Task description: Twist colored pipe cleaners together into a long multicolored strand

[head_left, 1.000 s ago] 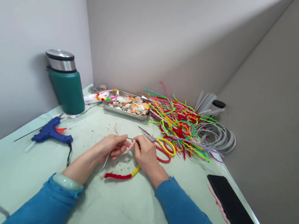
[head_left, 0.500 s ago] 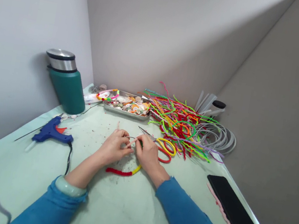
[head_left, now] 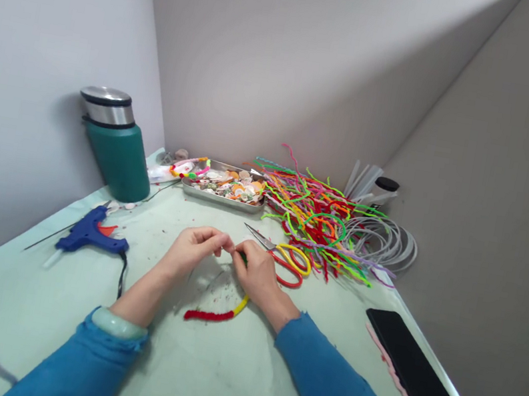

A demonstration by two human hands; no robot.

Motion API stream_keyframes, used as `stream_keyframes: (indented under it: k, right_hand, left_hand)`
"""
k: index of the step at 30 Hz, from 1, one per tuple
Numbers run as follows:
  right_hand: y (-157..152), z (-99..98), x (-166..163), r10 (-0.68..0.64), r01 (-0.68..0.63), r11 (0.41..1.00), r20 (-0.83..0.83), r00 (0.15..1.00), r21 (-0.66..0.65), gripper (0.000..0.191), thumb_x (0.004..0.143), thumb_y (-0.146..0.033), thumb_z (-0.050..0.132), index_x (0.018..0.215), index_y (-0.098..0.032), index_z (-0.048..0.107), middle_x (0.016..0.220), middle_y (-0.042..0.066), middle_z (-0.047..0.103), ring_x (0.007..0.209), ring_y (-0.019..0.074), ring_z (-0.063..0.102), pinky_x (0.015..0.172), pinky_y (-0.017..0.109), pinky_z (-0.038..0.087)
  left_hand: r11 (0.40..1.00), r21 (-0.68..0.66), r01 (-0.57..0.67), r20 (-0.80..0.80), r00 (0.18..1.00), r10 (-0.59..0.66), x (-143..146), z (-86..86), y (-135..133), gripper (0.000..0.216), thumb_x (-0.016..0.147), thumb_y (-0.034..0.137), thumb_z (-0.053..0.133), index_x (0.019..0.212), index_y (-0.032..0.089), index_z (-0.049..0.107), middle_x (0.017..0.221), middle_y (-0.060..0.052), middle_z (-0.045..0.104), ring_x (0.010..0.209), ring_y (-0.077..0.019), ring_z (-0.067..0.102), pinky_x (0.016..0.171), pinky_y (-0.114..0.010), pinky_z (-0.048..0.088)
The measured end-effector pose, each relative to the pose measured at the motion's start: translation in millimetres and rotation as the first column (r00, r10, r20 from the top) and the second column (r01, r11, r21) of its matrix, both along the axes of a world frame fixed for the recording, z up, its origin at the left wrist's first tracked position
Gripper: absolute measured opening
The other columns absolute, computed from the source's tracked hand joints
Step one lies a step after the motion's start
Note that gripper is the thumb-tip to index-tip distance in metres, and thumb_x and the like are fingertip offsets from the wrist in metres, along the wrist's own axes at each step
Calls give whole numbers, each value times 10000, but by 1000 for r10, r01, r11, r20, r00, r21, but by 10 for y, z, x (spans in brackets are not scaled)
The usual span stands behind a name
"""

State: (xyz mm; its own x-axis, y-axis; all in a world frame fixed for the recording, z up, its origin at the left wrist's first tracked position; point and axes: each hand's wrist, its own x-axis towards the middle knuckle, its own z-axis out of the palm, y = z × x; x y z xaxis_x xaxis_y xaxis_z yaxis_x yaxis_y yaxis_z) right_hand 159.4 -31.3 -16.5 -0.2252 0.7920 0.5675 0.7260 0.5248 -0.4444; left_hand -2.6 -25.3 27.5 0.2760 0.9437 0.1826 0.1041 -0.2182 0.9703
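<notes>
My left hand (head_left: pixel 195 248) and my right hand (head_left: pixel 255 269) meet fingertip to fingertip above the pale green table (head_left: pixel 214 379). Both pinch a thin hoop (head_left: pixel 219 312) whose lower arc is wrapped in red and yellow fuzzy wire. A pale pink pipe cleaner (head_left: pixel 230 247) shows between the fingertips. The hoop's bare upper part runs under my fingers and is mostly hidden. Yellow-and-red handled scissors (head_left: pixel 285 259) lie just right of my right hand.
A blue glue gun (head_left: pixel 88 235) lies to the left, and a green flask (head_left: pixel 118 146) stands behind it. At the back are a metal tray of small decorations (head_left: pixel 226 186), a heap of coloured pipe cleaners (head_left: pixel 321 224) and grey hoops (head_left: pixel 389 242). A black phone (head_left: pixel 421 380) lies at the right edge.
My left hand has lifted and its fingers have curled over to pinch at the top of the hoop. The pink pipe cleaner's loose end no longer sticks up. My right hand has hardly moved.
</notes>
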Motion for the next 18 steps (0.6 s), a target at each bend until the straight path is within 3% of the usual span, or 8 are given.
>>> stream_keyframes:
  k: [6,12,18]
  right_hand:
    - [-11,5,-10,49,-49,999,10,999,-15,70,825,-186,477,788,-181,536,760,25,594,679,128,539,605,226,368]
    - [-18,-1,-11,95,-94,995,24,995,-12,65,823,-194,495,784,-176,544,751,22,598,678,123,540,603,225,369]
    - [-32,2,-6,125,-124,991,20,992,-40,68,830,-203,496,806,-171,551,773,26,608,691,121,546,618,221,376]
  left_hand:
    - [987,-132,92,121,990,-76,-14,19,-21,454,757,428,548,1072,102,578,503,11,559,406,-50,354,413,-180,258]
    - [955,-186,231,335,929,-159,-56,44,-25,454,801,374,508,1176,118,506,622,-1,609,320,-4,271,410,-192,335]
    - [911,-221,347,504,841,-198,-89,16,13,379,825,304,494,1159,127,513,723,-24,630,310,10,263,332,-157,294]
